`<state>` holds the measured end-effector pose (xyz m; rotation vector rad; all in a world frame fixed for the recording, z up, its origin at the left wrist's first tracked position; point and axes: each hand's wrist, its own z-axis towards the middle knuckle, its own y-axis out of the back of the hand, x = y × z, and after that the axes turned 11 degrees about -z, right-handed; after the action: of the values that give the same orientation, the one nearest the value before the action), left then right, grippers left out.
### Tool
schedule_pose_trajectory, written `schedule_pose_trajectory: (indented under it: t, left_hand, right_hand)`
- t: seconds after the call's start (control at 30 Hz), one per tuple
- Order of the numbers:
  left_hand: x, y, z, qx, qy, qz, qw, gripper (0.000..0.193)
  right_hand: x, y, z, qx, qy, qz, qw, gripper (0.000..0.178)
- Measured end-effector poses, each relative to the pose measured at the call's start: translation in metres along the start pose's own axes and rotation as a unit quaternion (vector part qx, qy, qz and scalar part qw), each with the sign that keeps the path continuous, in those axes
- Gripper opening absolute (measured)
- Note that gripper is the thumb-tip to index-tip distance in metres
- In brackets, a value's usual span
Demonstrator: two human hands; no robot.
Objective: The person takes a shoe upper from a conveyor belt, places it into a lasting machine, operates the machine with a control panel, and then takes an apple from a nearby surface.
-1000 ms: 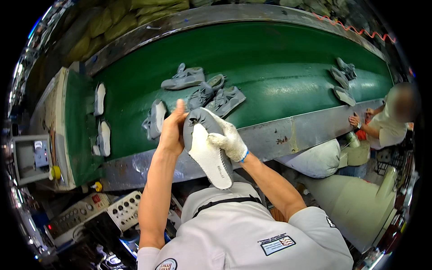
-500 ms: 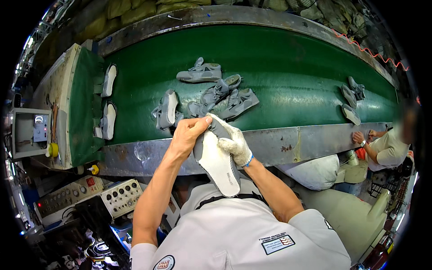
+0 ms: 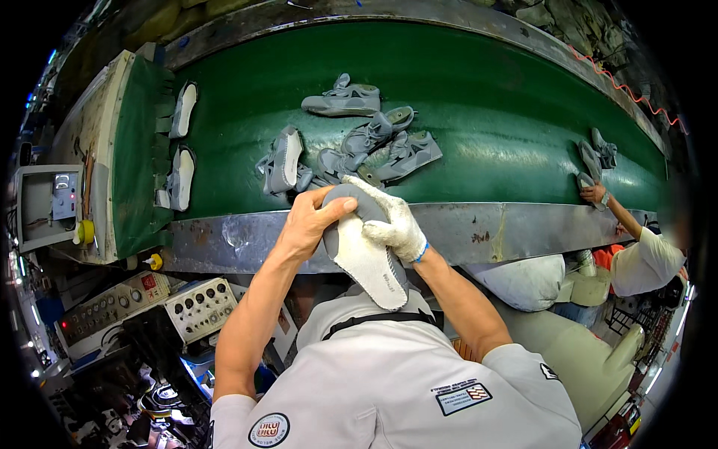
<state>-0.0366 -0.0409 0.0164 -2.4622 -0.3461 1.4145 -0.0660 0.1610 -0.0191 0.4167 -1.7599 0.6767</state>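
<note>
Between my hands is a grey shoe upper (image 3: 368, 258), its white stitched underside turned up and its heel end toward my waist. My bare left hand (image 3: 315, 218) grips the grey toe end from the left, thumb lying across the top. From the right, my right hand (image 3: 392, 224) in a white knitted glove closes around the same end, its thumb on the white underside. Just beyond, on the green conveyor belt, lie several grey lace-up shoes (image 3: 364, 140), piled loosely. One grey shoe (image 3: 284, 159) there rests on its side with its white underside showing.
A metal ledge (image 3: 449, 224) edges the green belt (image 3: 493, 90). Two white-soled shoes (image 3: 182, 178) stand by the machine opening at left. Control panels (image 3: 198, 310) sit lower left. At far right a co-worker's hand (image 3: 594, 194) touches shoes on the belt.
My left thumb has slid down from the toe tip onto the shoe, and the toe is flatter to view. The co-worker's hand has reached from the ledge to a shoe. The view has shifted slightly.
</note>
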Motion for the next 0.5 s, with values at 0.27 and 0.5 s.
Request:
schedule_pose_trajectory:
  t: [0.27,0.5]
  left_hand:
    - [0.015,0.021,-0.015,-0.053,-0.049,-0.033,0.997,0.043]
    - [0.035,0.077,-0.042,-0.234,-0.166,-0.076,0.955,0.043]
  right_hand:
    - [-0.019,-0.018,0.019,0.043,-0.008,-0.035,0.998,0.079]
    - [0.017,-0.041,0.079,0.104,0.004,-0.21,0.972,0.073]
